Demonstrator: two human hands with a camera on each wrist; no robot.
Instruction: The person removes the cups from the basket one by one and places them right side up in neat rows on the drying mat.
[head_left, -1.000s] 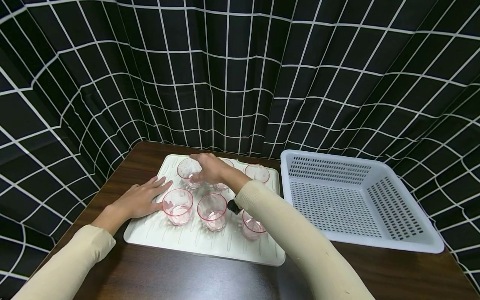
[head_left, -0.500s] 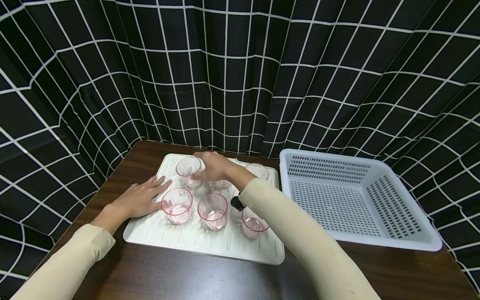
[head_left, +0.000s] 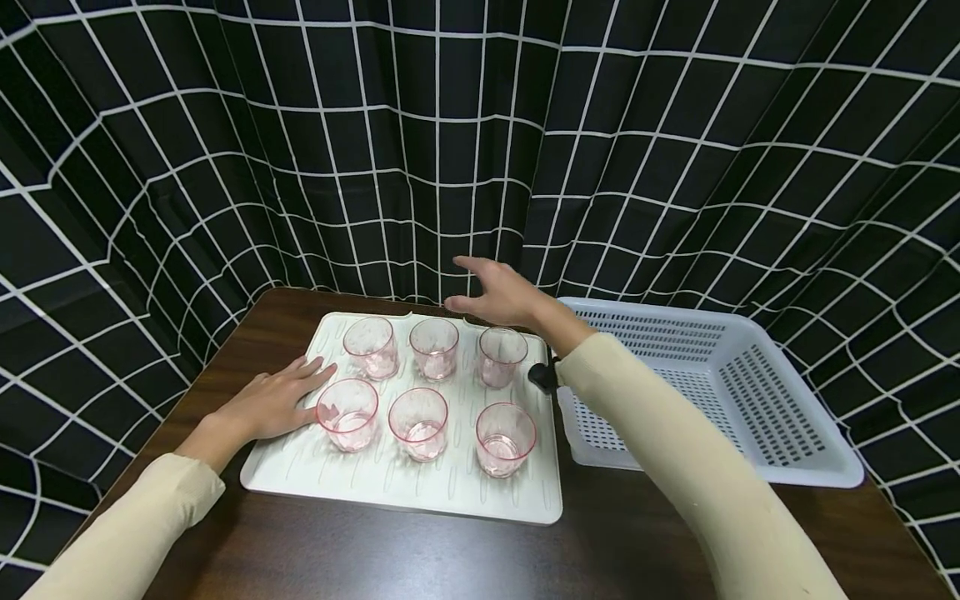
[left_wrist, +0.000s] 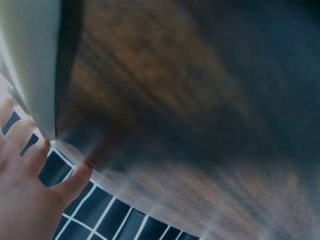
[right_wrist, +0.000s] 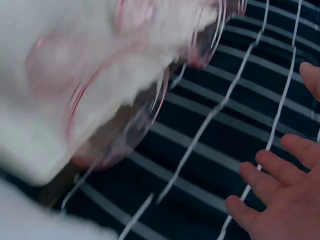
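Several clear pink-rimmed glasses stand upright in two rows on a white ribbed tray (head_left: 300,467). In the back row are a left glass (head_left: 371,346), a middle glass (head_left: 434,348) and a right glass (head_left: 502,356). The front row has a left glass (head_left: 349,414), a middle glass (head_left: 418,423) and a right glass (head_left: 505,438). My left hand (head_left: 273,402) rests with spread fingers on the tray's left edge, thumb beside the front left glass. Above the back right corner hovers my right hand (head_left: 502,293), fingers extended, holding nothing; the right wrist view shows its fingers (right_wrist: 270,175) spread.
A pale plastic basket (head_left: 780,475) with perforated walls stands right of the tray, partly behind my right forearm. Both are on a dark wooden table (head_left: 360,550). A black curtain (head_left: 420,150) with a white grid hangs behind and at the sides.
My right hand has come away from the back row, rising and moving right, with its fingers opening out. The back middle glass is now uncovered. My left hand stays on the tray edge.
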